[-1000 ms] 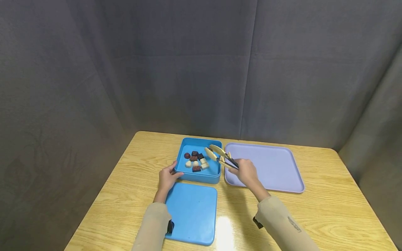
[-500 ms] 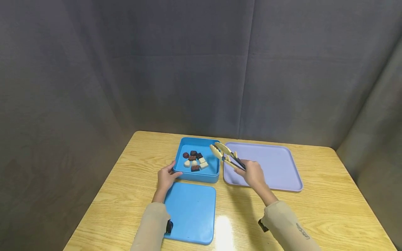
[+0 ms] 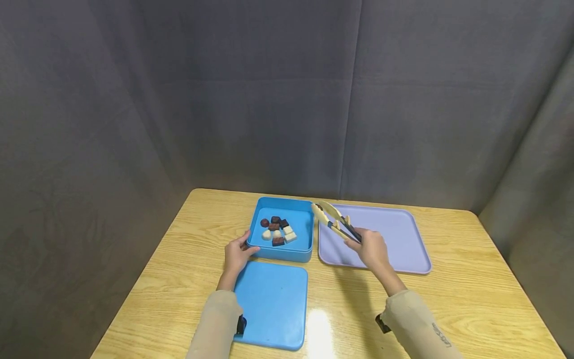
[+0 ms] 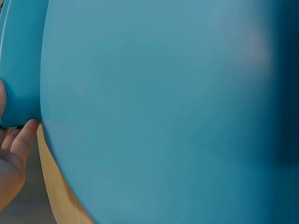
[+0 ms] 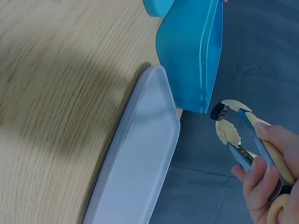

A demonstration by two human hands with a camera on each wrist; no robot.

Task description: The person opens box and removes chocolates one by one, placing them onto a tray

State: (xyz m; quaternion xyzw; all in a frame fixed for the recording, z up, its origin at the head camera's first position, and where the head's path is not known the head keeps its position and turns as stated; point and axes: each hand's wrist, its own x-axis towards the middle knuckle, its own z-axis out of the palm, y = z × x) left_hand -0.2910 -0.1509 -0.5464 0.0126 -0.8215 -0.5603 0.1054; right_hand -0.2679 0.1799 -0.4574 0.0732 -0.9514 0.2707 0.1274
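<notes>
In the head view my left hand [image 3: 235,254] grips the near left corner of a blue box [image 3: 280,254], thumb along its front. Several brown and cream chocolates [image 3: 278,241] lie grouped on the box floor. My right hand [image 3: 375,248] holds yellow-tipped kitchen tongs [image 5: 275,154] in curled fingers. A small dark chocolate [image 5: 218,112] sits between the tong tips in the right wrist view. Those tips hang over the gap between the box and a lilac tray [image 3: 390,239]. The left wrist view is mostly filled by the blue lid [image 4: 140,116].
The flat blue lid [image 3: 271,304] lies in front of the box, partly under the left sleeve [image 3: 215,324]. Wooden table [image 3: 471,289] extends right of the tray. A grey curtain [image 3: 269,99] hangs behind the table.
My right hand has moved right with the tongs, taking the dark chocolate from above the box to its right rim and the tray's near left edge. The left hand stays at the box corner.
</notes>
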